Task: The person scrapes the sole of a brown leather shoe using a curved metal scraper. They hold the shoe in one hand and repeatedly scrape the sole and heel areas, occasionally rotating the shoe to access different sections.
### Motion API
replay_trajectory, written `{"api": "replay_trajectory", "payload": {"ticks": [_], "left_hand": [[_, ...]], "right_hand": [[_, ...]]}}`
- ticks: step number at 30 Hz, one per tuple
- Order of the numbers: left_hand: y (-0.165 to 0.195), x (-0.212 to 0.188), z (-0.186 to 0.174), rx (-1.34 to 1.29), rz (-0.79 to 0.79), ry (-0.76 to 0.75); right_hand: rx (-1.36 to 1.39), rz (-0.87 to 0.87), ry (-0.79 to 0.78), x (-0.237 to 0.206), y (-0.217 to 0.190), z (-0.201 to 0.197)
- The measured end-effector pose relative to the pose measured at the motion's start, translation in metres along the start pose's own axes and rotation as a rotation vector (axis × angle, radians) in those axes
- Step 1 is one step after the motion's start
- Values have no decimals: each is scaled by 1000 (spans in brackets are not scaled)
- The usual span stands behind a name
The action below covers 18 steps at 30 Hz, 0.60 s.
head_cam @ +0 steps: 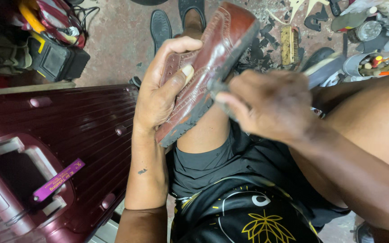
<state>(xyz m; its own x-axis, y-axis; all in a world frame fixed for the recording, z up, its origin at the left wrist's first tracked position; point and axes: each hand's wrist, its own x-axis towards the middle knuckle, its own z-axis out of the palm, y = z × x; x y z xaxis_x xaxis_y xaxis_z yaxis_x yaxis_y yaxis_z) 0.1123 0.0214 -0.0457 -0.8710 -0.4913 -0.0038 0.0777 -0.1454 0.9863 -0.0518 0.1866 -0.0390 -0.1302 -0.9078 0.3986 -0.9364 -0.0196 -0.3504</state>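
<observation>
My left hand (160, 87) grips a reddish-brown leather brogue shoe (217, 49) from the side, thumb across its upper, sole turned to the right. The shoe rests tilted on my bare left knee. My right hand (271, 103) presses against the dark sole edge, fingers closed on a small dark grey piece (217, 87) that rubs the sole; what the piece is cannot be made out.
A maroon ribbed hard suitcase (68, 135) with a purple tag lies at my left. A wooden brush (289, 45), shoe soles and scraps litter the concrete floor ahead. A black box (57, 58) stands at the upper left, tools and cans at the upper right.
</observation>
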Motion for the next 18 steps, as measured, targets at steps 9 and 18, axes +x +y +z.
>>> {"api": "replay_trajectory", "payload": {"ticks": [9,18], "left_hand": [[-1,0,1,39,-18,34],[5,-3,6,3,-39,56]], "right_hand": [[-61,16,-12,-3,13,5],[-88,15,10,-4,1,-5]]}}
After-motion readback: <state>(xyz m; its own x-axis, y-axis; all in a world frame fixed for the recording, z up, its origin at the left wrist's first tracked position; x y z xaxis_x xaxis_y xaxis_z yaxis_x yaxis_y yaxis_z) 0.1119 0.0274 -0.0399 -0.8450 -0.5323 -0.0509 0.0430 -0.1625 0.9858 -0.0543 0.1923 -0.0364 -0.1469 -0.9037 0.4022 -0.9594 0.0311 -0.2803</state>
